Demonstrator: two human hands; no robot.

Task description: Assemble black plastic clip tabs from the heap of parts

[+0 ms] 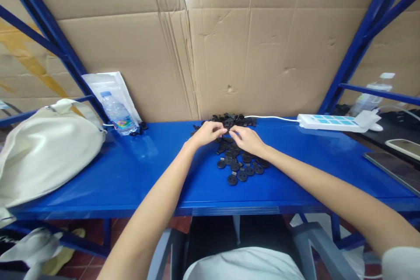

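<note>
A loose pile of small round black plastic parts (pixel 238 159) lies on the blue table (pixel 131 179), each with a small metal-looking tab. My left hand (pixel 206 133) and my right hand (pixel 247 140) curve downward over the far part of the pile, close to each other. Their fingertips touch or nearly touch the black parts. Whether either hand pinches a piece is hidden by the fingers. A further cluster of the parts (pixel 228 120) lies beyond my hands.
A cream bag (pixel 49 148) lies at the table's left end, near a water bottle (pixel 118 113) and a plastic packet (pixel 110 89). A white power strip (pixel 331 122) stands at the back right. Dark tablets (pixel 395 170) lie beyond the right edge. Cardboard (pixel 262 39) lines the back.
</note>
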